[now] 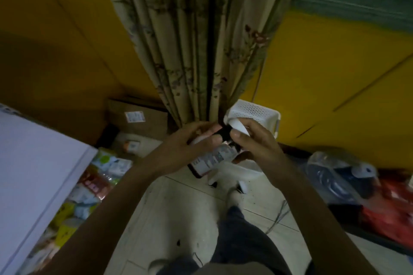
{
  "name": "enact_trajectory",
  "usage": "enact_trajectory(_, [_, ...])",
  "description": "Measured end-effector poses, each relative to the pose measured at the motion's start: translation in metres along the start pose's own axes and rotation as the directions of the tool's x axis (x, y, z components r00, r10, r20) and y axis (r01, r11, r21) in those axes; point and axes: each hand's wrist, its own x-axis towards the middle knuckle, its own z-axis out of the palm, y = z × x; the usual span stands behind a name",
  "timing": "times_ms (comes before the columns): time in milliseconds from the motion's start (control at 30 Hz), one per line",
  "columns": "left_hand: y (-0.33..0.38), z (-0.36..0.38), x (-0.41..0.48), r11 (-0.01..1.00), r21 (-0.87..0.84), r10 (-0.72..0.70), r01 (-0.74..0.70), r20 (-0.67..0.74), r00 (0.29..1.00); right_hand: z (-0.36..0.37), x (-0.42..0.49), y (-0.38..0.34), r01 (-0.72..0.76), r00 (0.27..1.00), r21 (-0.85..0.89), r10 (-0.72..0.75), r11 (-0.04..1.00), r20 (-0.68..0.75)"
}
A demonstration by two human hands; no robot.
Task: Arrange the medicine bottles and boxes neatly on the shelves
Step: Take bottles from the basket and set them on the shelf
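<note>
You stand in a dim corner: yellow walls (335, 69) on either side, a patterned curtain (196, 40) hanging down the middle, pale floor tiles (178, 207) underfoot. To your left a white shelf unit (33, 163) runs along the frame edge, with packets and boxes (93, 181) stacked on a level beneath its top. A brown carton (138, 118) sits at the curtain's foot, a white perforated basket (252, 111) stands just right of it, and bagged goods (339, 174) lie on the floor to your right.

Between your hands, in front of your waist, is a dark medicine bottle (212, 158) with a white label. Its long axis tilts: base low and toward your left, neck rising toward your right. Your left hand (178, 147) curls around the body, fingers closed on it. Your right hand (252, 140) is closed at the neck end, thumb and fingers pinching near the black cap (225, 134), with something white, too blurred to name, held in the same grip.

The shelf lies to your left, so your left hand, already on the body, looks the nearer one to carry the bottle across and stand it upright.
</note>
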Motion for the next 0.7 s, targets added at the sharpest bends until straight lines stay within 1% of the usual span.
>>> enact_trajectory(67, [0.002, 0.021, 0.038, 0.968, -0.22, -0.128, 0.118, -0.029, 0.991, -0.041, 0.022, 0.013, -0.139, 0.983, 0.119, 0.152, 0.983, -0.104])
enact_trajectory(100, [0.001, 0.031, 0.056, 0.939, -0.308, -0.175, 0.151, -0.051, 0.983, -0.06, 0.031, 0.02, -0.206, 0.963, 0.183, 0.232, 0.961, -0.136])
enact_trajectory(167, [-0.007, 0.052, 0.087, 0.899, -0.394, -0.244, 0.19, -0.092, 0.965, -0.092, 0.045, 0.033, -0.302, 0.926, 0.25, 0.345, 0.92, -0.151])
enact_trajectory(233, [-0.02, 0.073, 0.114, 0.865, -0.445, -0.302, 0.233, -0.091, 0.949, -0.117, 0.054, 0.045, -0.357, 0.91, 0.232, 0.393, 0.905, -0.129])
enact_trajectory(333, [-0.045, 0.098, 0.144, 0.824, -0.484, -0.375, 0.295, -0.076, 0.924, -0.143, 0.065, 0.064, -0.44, 0.889, 0.152, 0.453, 0.885, -0.065])
enact_trajectory(400, [-0.066, 0.111, 0.161, 0.801, -0.477, -0.436, 0.361, -0.05, 0.899, -0.15, 0.073, 0.082, -0.51, 0.853, 0.13, 0.519, 0.85, -0.053])
enact_trajectory(467, [-0.088, 0.122, 0.179, 0.797, -0.427, -0.482, 0.428, -0.021, 0.876, -0.146, 0.081, 0.102, -0.553, 0.823, 0.111, 0.562, 0.826, -0.079])
enact_trajectory(533, [-0.112, 0.131, 0.195, 0.799, -0.395, -0.492, 0.454, 0.005, 0.871, -0.135, 0.09, 0.124, -0.577, 0.802, 0.07, 0.58, 0.814, -0.144])
enact_trajectory(600, [-0.132, 0.135, 0.207, 0.783, -0.387, -0.523, 0.487, 0.016, 0.852, -0.123, 0.099, 0.147, -0.581, 0.789, -0.001, 0.564, 0.814, -0.243])
enact_trajectory(633, [-0.143, 0.135, 0.211, 0.787, -0.362, -0.536, 0.5, 0.002, 0.844, -0.119, 0.103, 0.158, -0.582, 0.784, -0.043, 0.547, 0.812, -0.292])
enact_trajectory(667, [-0.153, 0.136, 0.215, 0.822, -0.288, -0.525, 0.491, -0.047, 0.85, -0.115, 0.106, 0.169, -0.581, 0.781, -0.095, 0.521, 0.808, -0.343])
enact_trajectory(700, [-0.165, 0.136, 0.219, 0.871, -0.162, -0.484, 0.464, -0.117, 0.867, -0.113, 0.111, 0.179, -0.573, 0.783, -0.149, 0.484, 0.806, -0.391])
